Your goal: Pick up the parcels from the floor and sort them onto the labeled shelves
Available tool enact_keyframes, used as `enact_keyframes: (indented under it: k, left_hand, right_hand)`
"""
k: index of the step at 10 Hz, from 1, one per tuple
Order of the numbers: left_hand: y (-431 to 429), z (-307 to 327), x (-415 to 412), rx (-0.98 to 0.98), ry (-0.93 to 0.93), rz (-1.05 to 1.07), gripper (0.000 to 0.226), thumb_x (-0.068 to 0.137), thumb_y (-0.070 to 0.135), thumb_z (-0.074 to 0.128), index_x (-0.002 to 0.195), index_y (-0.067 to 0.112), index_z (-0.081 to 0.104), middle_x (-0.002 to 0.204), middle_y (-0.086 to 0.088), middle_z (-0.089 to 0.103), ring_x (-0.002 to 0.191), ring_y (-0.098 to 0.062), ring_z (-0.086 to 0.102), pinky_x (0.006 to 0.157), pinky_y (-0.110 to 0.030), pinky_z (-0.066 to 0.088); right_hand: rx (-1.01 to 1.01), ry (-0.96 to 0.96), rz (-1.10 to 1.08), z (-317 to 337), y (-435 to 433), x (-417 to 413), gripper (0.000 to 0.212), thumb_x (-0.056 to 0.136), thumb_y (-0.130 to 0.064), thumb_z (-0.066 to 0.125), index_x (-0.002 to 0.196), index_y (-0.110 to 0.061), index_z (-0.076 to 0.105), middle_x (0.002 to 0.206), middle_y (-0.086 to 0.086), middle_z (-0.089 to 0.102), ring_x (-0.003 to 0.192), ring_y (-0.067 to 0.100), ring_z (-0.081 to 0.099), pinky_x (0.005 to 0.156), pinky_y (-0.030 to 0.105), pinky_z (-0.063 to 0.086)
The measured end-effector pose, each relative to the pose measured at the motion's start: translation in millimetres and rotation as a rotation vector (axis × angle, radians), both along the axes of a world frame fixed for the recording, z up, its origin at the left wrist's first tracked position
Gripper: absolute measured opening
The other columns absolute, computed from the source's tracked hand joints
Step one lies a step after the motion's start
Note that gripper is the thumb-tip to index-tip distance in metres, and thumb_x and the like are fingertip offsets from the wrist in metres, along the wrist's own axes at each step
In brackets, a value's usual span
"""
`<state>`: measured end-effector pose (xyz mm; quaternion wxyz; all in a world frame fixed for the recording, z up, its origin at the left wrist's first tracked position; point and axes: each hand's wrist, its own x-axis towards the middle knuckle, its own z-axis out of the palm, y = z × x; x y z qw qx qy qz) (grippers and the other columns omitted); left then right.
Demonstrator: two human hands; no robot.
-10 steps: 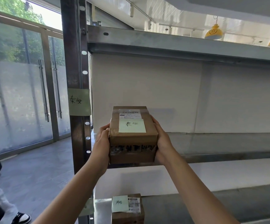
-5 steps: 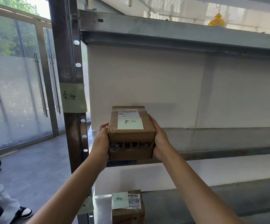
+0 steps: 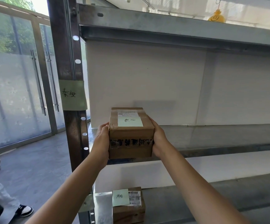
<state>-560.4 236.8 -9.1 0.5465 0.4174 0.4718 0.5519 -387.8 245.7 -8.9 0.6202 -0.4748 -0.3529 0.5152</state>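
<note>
**Parcel at the lip of its matching shelf, long axis pointing in**

On the upright post [image 3: 69, 65] at the left, a green label [image 3: 73, 94] carries handwritten characters. The left hand [image 3: 101, 140] presses flat against the left side of the cardboard parcel [image 3: 131, 136], fingers wrapped toward its underside. The parcel sits level between both hands, its near face toward the camera and its long axis running away from the person, into the rack. A green note [image 3: 130, 121] on its top appears to bear the same characters as the post label. The right hand [image 3: 158, 139] clamps the right side, so each grip is closed on the parcel, one on either side.

The middle shelf [image 3: 211, 139] lies directly beyond and just under the parcel; whether its base already touches the front edge cannot be told. Judging from this, the coming move is a straight push forward, both hands equally near. On the lower shelf [image 3: 195, 201] another parcel [image 3: 128, 206] rests with its own note.
</note>
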Motion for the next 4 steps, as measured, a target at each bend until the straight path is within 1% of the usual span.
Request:
enact_keyframes:
  k: [1,2,3,4]
  left_hand:
    - [0.6,0.5,-3.0,0.047,0.047,-0.014,0.034,0.105,0.044,0.03,0.126,0.039,0.055,0.119,-0.007,0.06,0.108,-0.028,0.057,0.081,-0.043,0.051]
    - [-0.1,1.1,-8.1,0.097,0.128,0.002,0.04,0.106,0.045,0.027,0.125,0.031,0.06,0.129,-0.01,0.059,0.12,-0.029,0.053,0.102,-0.048,0.043]
    - [-2.0,0.4,-13.9,0.124,0.14,0.049,0.058,0.107,0.052,0.018,0.139,0.025,0.058,0.144,-0.007,0.057,0.136,-0.028,0.047,0.118,-0.047,0.031]
    - [-10.2,6.5,-16.2,0.199,0.178,0.064,0.061,0.107,0.053,0.016,0.15,0.021,0.046,0.158,-0.001,0.045,0.149,-0.023,0.035,0.122,-0.043,0.02]
  right_hand:
    - [0.015,-0.015,0.0,4.3,-4.7,0.1,0.035,0.101,-0.044,0.049,0.127,-0.032,0.069,0.112,0.004,0.079,0.104,0.028,0.072,0.086,0.039,0.059]
    - [-0.014,-0.135,-0.052,11.2,-12.4,0.9,0.034,0.104,-0.036,0.043,0.103,-0.021,0.074,0.099,0.009,0.076,0.088,0.021,0.067,0.081,0.034,0.052]
    - [-0.013,-0.178,-0.16,17.7,-17.6,-0.8,0.037,0.099,-0.035,0.039,0.114,-0.014,0.065,0.101,0.003,0.042,0.092,0.012,0.037,0.077,0.037,0.048]
    - [0.016,-0.197,-0.218,22.4,-34.7,1.2,0.053,0.105,-0.035,0.035,0.141,0.001,0.051,0.147,0.018,0.054,0.136,0.032,0.051,0.111,0.041,0.041]
